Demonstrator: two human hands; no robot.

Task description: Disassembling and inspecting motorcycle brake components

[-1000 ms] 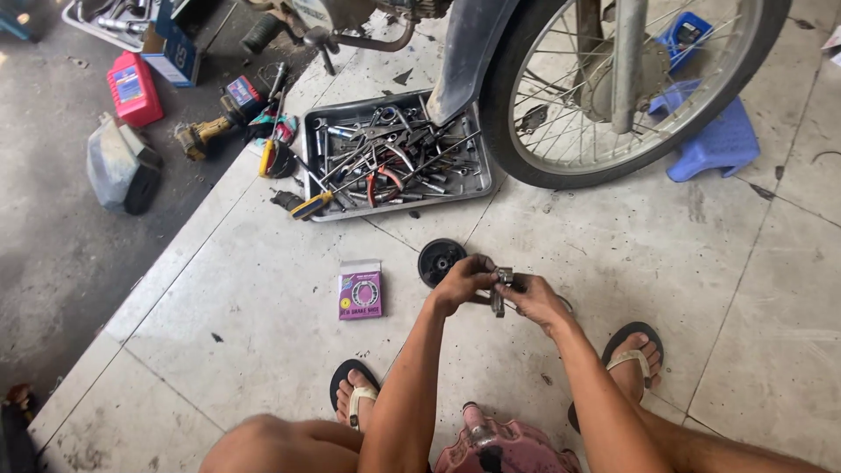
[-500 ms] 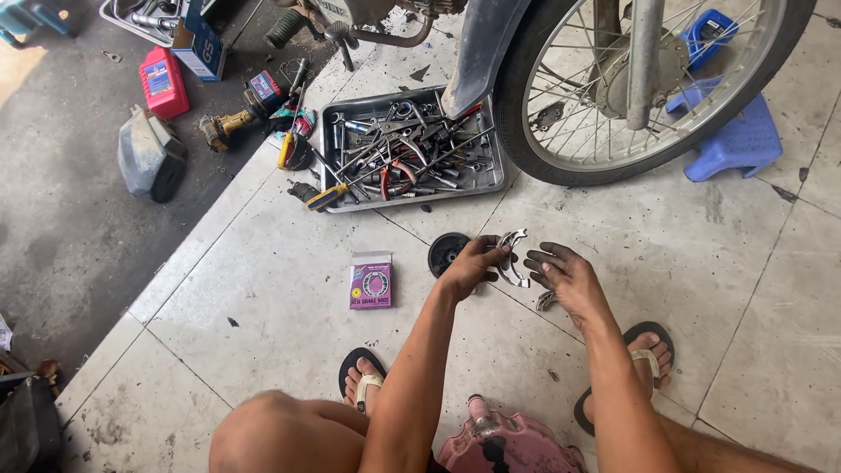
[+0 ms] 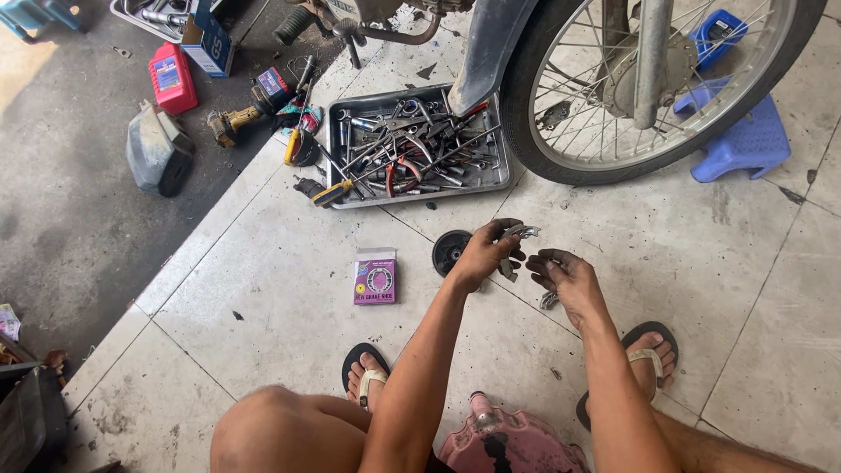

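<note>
We look down past our own knees onto a pale tiled floor; going left to right, at about nine o'clock of our hands a small purple box (image 3: 375, 275) lies flat on a tile, well apart from us; at eleven o'clock a metal tool tray (image 3: 501, 180) sits heaped with wrenches, pliers and screwdrivers, close to the motorbike wheel (image 3: 653, 88) that fills the one o'clock corner, with a blue plastic stool (image 3: 740, 140) behind it; just beside our left wrist, at ten o'clock of it, a round black disc (image 3: 450, 251) rests on the floor; our left hand (image 3: 484, 255) is curled, its fingers pinching a curved grey metal part (image 3: 520, 232) held above the tiles; our right hand (image 3: 564, 278) hovers just beside it with fingers loosely bent, and we cannot tell whether it grips anything; a small metal piece (image 3: 549, 300) lies on the floor under that hand; we judge that the light pinch could let the part slip and fall onto the tile, and that small loose pieces could skitter towards the wheel or under our sandalled feet; greasy fingers would make that likelier.
</note>
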